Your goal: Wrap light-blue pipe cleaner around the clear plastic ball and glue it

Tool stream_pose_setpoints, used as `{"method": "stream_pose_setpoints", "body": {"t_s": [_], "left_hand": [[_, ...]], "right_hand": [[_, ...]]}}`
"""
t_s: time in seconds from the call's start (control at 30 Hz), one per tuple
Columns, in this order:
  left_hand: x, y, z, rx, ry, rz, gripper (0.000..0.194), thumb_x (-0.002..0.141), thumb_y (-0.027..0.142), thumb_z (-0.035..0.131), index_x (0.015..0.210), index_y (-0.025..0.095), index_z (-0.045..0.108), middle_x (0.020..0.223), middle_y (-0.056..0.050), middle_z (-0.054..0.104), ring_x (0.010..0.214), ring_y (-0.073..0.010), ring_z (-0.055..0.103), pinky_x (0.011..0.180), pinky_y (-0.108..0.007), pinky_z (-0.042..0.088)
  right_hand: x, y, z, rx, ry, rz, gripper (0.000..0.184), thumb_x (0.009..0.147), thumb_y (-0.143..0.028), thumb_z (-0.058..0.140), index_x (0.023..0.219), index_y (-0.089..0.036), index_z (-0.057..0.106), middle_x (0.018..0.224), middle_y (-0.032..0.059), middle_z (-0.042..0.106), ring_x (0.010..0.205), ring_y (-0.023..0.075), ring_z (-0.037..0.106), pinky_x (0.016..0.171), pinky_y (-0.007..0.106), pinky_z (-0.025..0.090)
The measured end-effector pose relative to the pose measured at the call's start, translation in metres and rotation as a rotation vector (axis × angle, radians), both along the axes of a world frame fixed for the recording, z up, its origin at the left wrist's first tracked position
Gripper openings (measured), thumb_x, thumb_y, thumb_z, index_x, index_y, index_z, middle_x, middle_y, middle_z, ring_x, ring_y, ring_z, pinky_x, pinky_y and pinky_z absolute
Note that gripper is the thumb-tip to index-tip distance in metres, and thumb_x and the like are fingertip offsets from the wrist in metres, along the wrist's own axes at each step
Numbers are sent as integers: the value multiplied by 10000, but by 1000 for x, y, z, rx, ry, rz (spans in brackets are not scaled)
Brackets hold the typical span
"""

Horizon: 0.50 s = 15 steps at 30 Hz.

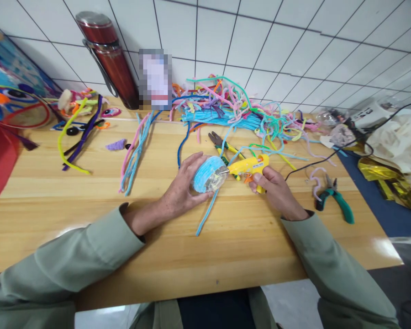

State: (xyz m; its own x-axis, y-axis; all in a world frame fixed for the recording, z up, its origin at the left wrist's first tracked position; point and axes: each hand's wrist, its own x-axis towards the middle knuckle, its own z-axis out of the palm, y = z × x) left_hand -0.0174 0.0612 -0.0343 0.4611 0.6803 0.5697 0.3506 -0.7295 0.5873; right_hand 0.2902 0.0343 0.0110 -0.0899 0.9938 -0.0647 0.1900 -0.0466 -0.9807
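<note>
My left hand [188,183] is wrapped round a ball [205,172] covered largely in light blue pipe cleaner, with a bare, clear-looking patch on its right side. A loose blue pipe cleaner [206,214] hangs from the ball down toward me. In my right hand [272,187] is a yellow hot glue gun [248,167], its metal nozzle pointing left at the bare patch. Whether the tip touches the ball I cannot tell. Just behind lie yellow-and-green pliers [222,145], partly hidden by the glue gun.
Pipe cleaners [222,116] are heaped along the tiled wall, with blue and pink strands [137,153] to the left. A red thermos [108,59] stands at the back. Green-handled pliers [335,201] lie at right, near a black cord [324,160] and gold foil [380,176].
</note>
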Motion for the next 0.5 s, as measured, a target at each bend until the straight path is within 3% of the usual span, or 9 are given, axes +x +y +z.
{"method": "stream_pose_setpoints", "body": {"t_s": [0.27, 0.5], "left_hand": [[-1, 0, 0, -10, 4, -5, 988, 933, 424, 838, 1708, 341, 232, 1656, -184, 438, 1579, -389, 446, 1287, -635, 453], [0, 1, -2, -14, 5, 3, 988, 934, 463, 833, 1708, 343, 232, 1663, -182, 431, 1586, -398, 435, 1288, -646, 443]], "right_hand": [[7, 2, 0, 6, -1, -59, 587, 814, -783, 816, 755, -250, 577, 646, -21, 622, 564, 142, 492, 565, 309, 385], [1, -1, 2, 10, 4, 13, 570, 830, -770, 813, 744, -240, 622, 650, -13, 630, 584, 145, 508, 592, 317, 399]]}}
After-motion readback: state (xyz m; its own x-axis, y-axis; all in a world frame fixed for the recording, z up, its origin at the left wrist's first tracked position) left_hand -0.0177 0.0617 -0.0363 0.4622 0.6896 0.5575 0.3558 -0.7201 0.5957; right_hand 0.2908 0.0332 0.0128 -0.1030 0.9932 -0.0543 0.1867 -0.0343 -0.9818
